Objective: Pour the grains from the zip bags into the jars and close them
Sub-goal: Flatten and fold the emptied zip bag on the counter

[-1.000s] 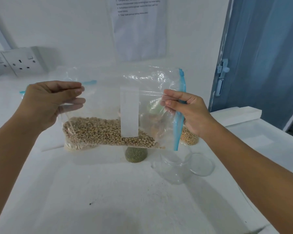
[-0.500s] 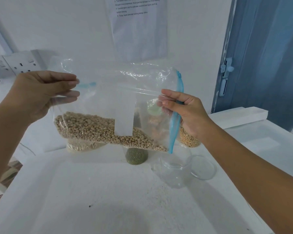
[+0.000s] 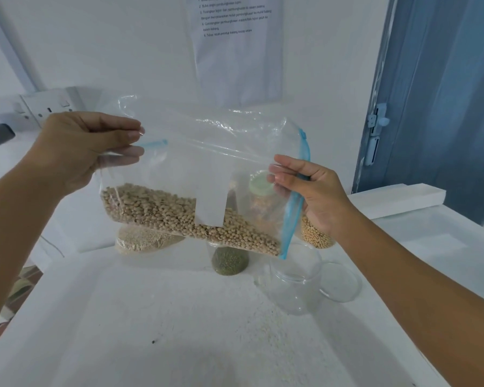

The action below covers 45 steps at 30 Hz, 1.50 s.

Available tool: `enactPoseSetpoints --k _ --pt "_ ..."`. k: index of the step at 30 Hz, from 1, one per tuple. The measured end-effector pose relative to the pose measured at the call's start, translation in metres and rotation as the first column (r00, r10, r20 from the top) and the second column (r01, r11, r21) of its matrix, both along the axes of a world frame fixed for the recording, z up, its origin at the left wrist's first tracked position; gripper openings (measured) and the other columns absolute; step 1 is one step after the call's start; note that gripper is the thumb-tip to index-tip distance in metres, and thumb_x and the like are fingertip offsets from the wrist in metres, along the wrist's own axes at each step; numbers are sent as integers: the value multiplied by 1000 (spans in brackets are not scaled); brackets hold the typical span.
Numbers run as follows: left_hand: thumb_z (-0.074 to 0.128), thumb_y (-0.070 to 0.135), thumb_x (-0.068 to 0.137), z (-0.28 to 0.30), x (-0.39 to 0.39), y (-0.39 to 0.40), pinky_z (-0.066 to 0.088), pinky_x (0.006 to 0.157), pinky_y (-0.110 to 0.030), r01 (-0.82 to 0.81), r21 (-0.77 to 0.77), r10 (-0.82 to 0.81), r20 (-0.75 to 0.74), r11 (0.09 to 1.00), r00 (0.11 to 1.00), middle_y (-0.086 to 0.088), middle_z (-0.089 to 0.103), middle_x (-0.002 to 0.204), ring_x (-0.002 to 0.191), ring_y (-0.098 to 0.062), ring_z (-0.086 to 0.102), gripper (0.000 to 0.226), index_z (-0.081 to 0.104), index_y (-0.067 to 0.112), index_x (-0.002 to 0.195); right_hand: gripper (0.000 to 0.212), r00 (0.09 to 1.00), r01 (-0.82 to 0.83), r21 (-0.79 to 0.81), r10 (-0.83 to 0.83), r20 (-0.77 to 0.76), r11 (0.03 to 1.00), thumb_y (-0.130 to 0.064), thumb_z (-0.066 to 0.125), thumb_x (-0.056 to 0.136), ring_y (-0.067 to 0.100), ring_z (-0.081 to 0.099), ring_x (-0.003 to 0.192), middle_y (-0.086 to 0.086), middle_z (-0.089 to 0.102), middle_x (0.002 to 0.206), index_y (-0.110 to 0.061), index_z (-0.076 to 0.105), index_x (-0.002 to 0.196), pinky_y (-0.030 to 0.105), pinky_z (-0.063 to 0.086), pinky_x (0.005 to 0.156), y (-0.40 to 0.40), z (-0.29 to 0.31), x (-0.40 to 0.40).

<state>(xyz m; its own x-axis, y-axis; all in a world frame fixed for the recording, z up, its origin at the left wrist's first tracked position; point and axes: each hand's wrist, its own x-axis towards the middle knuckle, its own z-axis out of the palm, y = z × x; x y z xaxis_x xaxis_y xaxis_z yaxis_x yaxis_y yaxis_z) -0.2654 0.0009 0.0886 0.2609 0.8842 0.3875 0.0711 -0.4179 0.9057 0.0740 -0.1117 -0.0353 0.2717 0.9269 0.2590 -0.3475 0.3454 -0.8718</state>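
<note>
the white table (image 3: 179, 331) fills the lower part of the view and meets a white wall (image 3: 109, 51), with a blue door (image 3: 444, 93) at the right and a printed paper sheet (image 3: 235, 46) hanging on the wall above. a clear zip bag (image 3: 196, 169) is held up in the air over the table, tilted so that its blue zip edge (image 3: 294, 208) runs down the right side. pale beans (image 3: 179, 213) lie in a sloping heap along its lower edge, reaching down to the bottom right corner, and a white label strip (image 3: 211, 202) sits on the front. the left hand (image 3: 76, 146) pinches the bag's upper left part between thumb and fingers. the right hand (image 3: 310, 191) grips the zip edge, its fingers curled round the plastic. under the bag's low corner an empty clear jar (image 3: 296, 283) stands open on the table, with its clear lid (image 3: 340, 282) lying just beside it to the right. behind, near the wall, rest a bag of pale fine grain (image 3: 143, 240), a jar of green grains (image 3: 229, 262), a jar of yellow beans (image 3: 316, 233) partly hidden by the right hand, and a green-lidded jar (image 3: 260, 188) seen through the plastic. a white wall socket (image 3: 48, 106) is at the far left, behind the left hand. a flat white box (image 3: 397, 198) lies at the table's right end.
</note>
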Motion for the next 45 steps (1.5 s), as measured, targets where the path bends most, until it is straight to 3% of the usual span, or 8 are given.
enactPoseSetpoints --k 7,17,22,31,37,45 --pt "77 4 82 2 0 -2 65 82 -40 4 13 -4 -17 1000 1000 -10 80 101 80 -23 79 14 84 15 87 35 1000 -1 1 1 -20 1000 -1 78 76 28 75 104 16 77 113 -10 79 110 37 60 98 -4 2 -1" --pt "80 9 75 18 2 -3 65 80 -37 29 36 -28 -32 999 999 -9 80 100 79 -22 79 14 84 15 88 34 999 2 9 -2 -32 1000 0 78 77 29 75 105 16 77 115 -12 81 108 38 59 99 -4 7 -4" --pt "78 5 79 22 5 -1 65 82 -39 29 46 -26 -52 999 998 -9 80 100 80 -22 79 20 79 9 98 34 999 2 3 -2 -36 1000 1 77 78 30 74 107 16 76 116 -12 80 110 37 59 98 -4 5 -4" --pt "78 5 80 22 7 4 65 82 -39 49 47 -45 -71 998 996 -9 80 101 81 -23 79 15 84 15 90 36 999 15 0 -15 -46 1000 -1 78 76 28 75 104 16 77 115 -11 80 110 35 60 96 -3 0 -3" --pt "77 2 83 23 11 4 65 79 -35 54 47 -51 -70 997 996 -7 80 98 80 -22 79 16 83 15 88 33 998 18 -3 -18 -57 1000 6 74 84 27 75 104 15 77 115 -12 80 110 34 60 94 -1 -1 -3" --pt "75 1 84 21 12 6 65 78 -33 54 46 -51 -72 997 996 -6 80 97 80 -21 79 17 81 12 95 36 998 15 -4 -15 -65 1000 1 76 78 29 75 106 15 77 116 -13 80 111 36 60 97 1 -4 -2"
